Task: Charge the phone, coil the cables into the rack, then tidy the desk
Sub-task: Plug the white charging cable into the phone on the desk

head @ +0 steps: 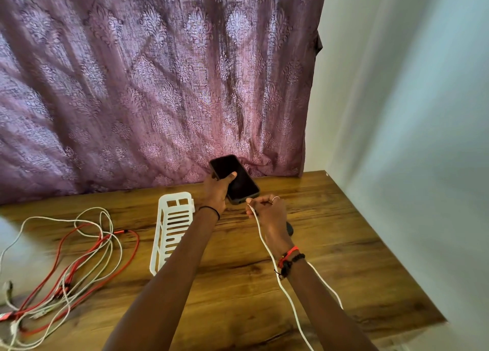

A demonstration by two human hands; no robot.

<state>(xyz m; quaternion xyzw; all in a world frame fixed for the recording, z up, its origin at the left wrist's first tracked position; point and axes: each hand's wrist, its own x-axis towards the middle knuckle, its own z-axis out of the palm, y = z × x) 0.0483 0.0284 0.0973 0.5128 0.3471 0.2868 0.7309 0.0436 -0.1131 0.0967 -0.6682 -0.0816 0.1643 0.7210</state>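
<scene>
Both arms reach forward over the wooden desk (pixel 330 245), with the forearms nearly parallel. The left hand (pixel 217 189) holds the phone (pixel 243 184) a little above the far part of the desk, close to the purple curtain (pixel 158 86). Its fingers curl around the left edge of the phone and the thumb lies across the dark screen. The phone is tilted, with its lower end pointing toward the right hand (pixel 268 214).

The right hand is just beside this lower end. Its thumb and fingers pinch the tip of the white cable (pixel 258 222), and the tip is at the bottom edge of the phone. I cannot tell if the plug is already inside the port. From the fingers the cable runs back along the inner side of the right wrist and down to the near edge of the picture. A second stretch of it shows on the outer side of the right forearm.

The left wrist carries a thin black band (pixel 210 210); the right wrist has red and black bracelets (pixel 289 258).

The white rack (pixel 172 231) lies on the desk, partly hidden by the left forearm. A loose tangle of red and white cables (pixel 79 258) lies well apart at the left side.
</scene>
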